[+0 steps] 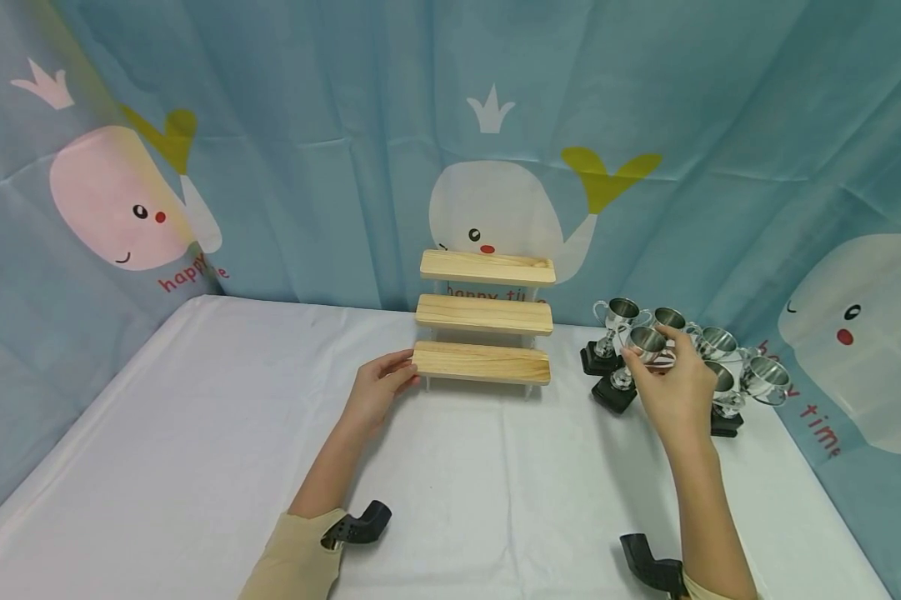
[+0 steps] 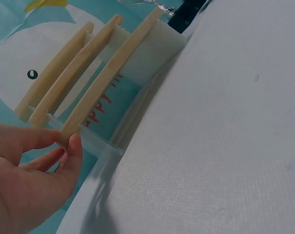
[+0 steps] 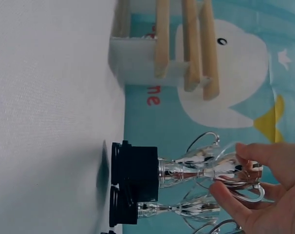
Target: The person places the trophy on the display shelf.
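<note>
A wooden three-tier display stand with clear side supports is at the middle back of the table. My left hand pinches the left end of its lowest board; in the left wrist view, thumb and fingers meet at that board's tip. On the right, my right hand grips a silver trophy cup with a black base by its bowl. That base is close to the tabletop; whether it touches cannot be told. Several similar trophies cluster behind and beside this hand, partly hidden by it.
A white cloth covers the table. Behind it hangs a blue curtain printed with whales, right up against the table's back edge. Black wrist mounts protrude from both forearms.
</note>
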